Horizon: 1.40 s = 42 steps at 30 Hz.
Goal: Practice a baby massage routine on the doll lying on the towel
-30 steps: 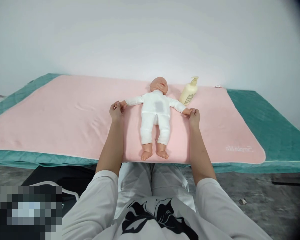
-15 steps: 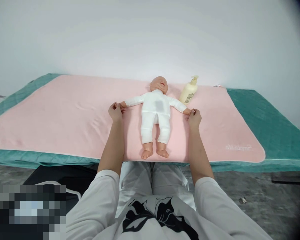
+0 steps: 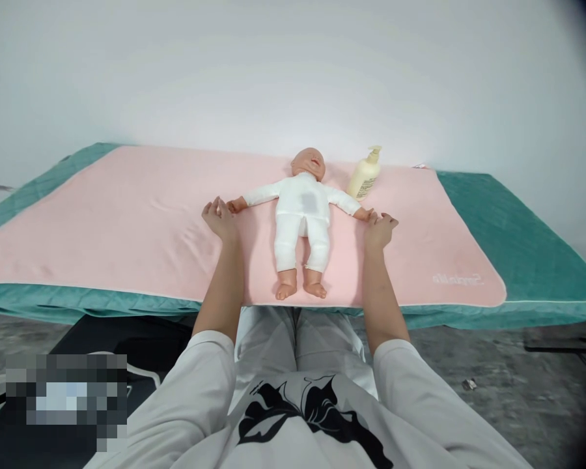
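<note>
A baby doll (image 3: 303,225) in a white suit lies on its back on the pink mat (image 3: 127,221), arms stretched out to both sides and bare feet toward me. My left hand (image 3: 219,219) is just beside the doll's hand on the left, its fingers loosely bent and apart, holding nothing. On the other side, my right hand (image 3: 381,231) is open by the doll's other hand, with fingers spread. Whether its fingertips still touch the doll's hand I cannot tell. A pale yellow pump bottle (image 3: 364,177) stands near the doll's arm on the right.
Under the mat, a green cover (image 3: 527,241) shows at both ends and along the front edge of the bed. A white wall (image 3: 293,71) rises behind. Below left is a dark chair-like object (image 3: 141,339), partly pixelated. A small scrap (image 3: 469,384) lies on the grey floor.
Both hands have loosened from the doll's hands, and their fingers have opened. My left hand has shifted a little to the left. The doll's arms stay stretched out.
</note>
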Available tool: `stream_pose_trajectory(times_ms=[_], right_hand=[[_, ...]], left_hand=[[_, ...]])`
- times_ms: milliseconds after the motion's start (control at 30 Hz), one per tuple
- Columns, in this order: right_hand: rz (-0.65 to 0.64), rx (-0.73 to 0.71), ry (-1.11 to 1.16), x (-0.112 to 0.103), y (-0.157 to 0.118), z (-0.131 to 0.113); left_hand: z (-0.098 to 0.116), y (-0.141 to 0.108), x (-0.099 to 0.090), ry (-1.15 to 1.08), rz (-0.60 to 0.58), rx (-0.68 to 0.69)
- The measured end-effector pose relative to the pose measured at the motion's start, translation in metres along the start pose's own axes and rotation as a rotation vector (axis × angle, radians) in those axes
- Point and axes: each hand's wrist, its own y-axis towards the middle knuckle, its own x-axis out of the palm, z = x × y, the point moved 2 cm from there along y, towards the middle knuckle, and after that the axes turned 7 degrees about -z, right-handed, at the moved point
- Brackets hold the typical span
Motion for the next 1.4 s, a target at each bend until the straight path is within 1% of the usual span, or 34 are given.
stream_pose_trajectory(times_ms=[33,67,100,133,200,300,333,400,467,533,600,667,733,833,933,1000,1067,1133,1200,1400], right_hand=[[-0.002,0.013,-0.008,0.001,0.0,-0.001],[-0.009,0.023,-0.02,0.002,0.001,-0.001],[-0.018,0.03,-0.034,0.002,0.001,-0.002],[-0.03,0.032,-0.047,0.003,0.002,-0.002],[-0.047,0.023,-0.062,0.002,0.002,-0.003],[-0.059,0.006,-0.074,0.0,0.001,-0.002],[-0.065,0.0,-0.083,0.0,0.001,-0.002],[-0.083,-0.019,-0.105,0.0,0.0,-0.002],[-0.103,-0.048,-0.11,0.001,0.0,-0.002],[-0.112,-0.068,-0.1,0.002,0.001,-0.001],[-0.106,-0.073,-0.084,0.004,0.002,0.0],[-0.096,-0.071,-0.072,0.005,0.003,0.001],[-0.092,-0.067,-0.066,0.007,0.004,0.003],[-0.099,-0.065,-0.062,0.008,0.005,0.004],[-0.102,-0.078,-0.071,0.007,0.004,0.003],[-0.104,-0.083,-0.076,0.007,0.004,0.002],[-0.109,-0.086,-0.069,0.006,0.003,0.001],[-0.118,-0.093,-0.051,0.006,0.003,0.001],[-0.123,-0.111,-0.018,0.007,0.004,0.001],[-0.112,-0.164,0.117,0.011,0.009,0.007]], left_hand=[[0.006,-0.01,-0.005,0.094,0.059,0.093],[0.012,-0.022,-0.01,0.154,0.083,0.163],[0.016,-0.036,-0.014,0.184,0.051,0.207],[0.02,-0.051,-0.019,0.196,-0.005,0.223],[0.023,-0.085,-0.031,0.227,-0.126,0.191],[0.023,-0.133,-0.051,0.303,-0.269,0.153],[0.023,-0.147,-0.059,0.331,-0.298,0.161],[0.022,-0.169,-0.075,0.406,-0.292,0.212],[0.022,-0.185,-0.088,0.532,-0.32,0.278],[0.021,-0.196,-0.099,0.678,-0.374,0.346],[0.021,-0.206,-0.103,0.792,-0.435,0.395],[0.02,-0.214,-0.102,0.892,-0.467,0.435],[0.02,-0.22,-0.096,0.983,-0.481,0.468],[0.018,-0.225,-0.081,1.073,-0.526,0.512],[0.019,-0.225,-0.069,1.084,-0.549,0.545],[0.019,-0.223,-0.064,1.062,-0.55,0.549],[0.018,-0.222,-0.063,1.031,-0.572,0.521],[0.018,-0.221,-0.065,0.986,-0.6,0.462],[0.018,-0.219,-0.069,0.924,-0.599,0.394],[0.02,-0.217,-0.083,0.668,-0.461,0.179]])
